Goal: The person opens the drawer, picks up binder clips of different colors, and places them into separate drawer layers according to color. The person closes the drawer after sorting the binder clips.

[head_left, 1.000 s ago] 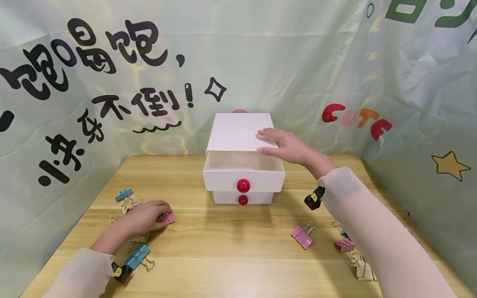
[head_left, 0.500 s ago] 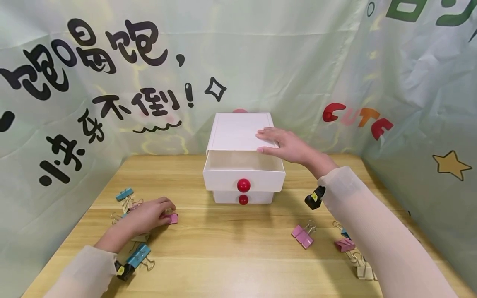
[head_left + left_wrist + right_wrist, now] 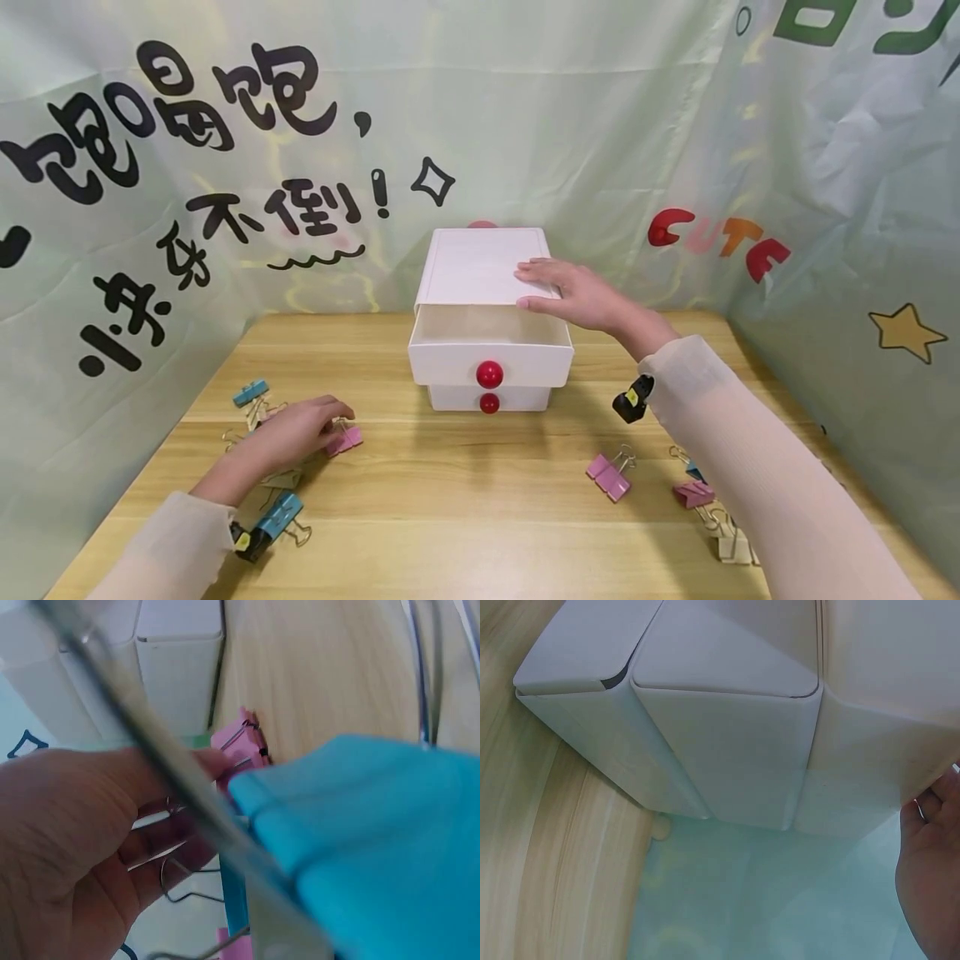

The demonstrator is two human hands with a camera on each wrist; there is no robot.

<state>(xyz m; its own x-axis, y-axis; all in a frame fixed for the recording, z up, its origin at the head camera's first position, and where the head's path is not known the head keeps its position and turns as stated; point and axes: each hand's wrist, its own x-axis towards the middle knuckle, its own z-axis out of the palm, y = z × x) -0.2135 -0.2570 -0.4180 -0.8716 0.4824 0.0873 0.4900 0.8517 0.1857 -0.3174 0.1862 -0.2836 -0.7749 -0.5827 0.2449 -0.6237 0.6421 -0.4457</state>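
Observation:
My left hand (image 3: 296, 433) is low over a pile of binder clips at the left. It pinches a pink binder clip (image 3: 347, 440) at the pile's right edge; in the left wrist view the thumb lies against the wire handle of this pink clip (image 3: 241, 742), and the other fingers bend behind. The right hand (image 3: 577, 292) rests with extended fingers on the top right of a white drawer box (image 3: 480, 267). One upper drawer (image 3: 446, 364) of the box is pulled out, and its front bears a red knob (image 3: 490, 374).
A blue binder clip (image 3: 278, 514) lies beside the left wrist, and another blue clip (image 3: 250, 392) lies farther back. Front right, a lone pink clip (image 3: 608, 477) lies near several more clips, including a white one (image 3: 733, 548), partly behind the right forearm. Cloth hangs behind the table.
The left hand has shifted slightly to the right, and the pink clip at its fingertips has moved a little right and turned. The right hand stays on the box.

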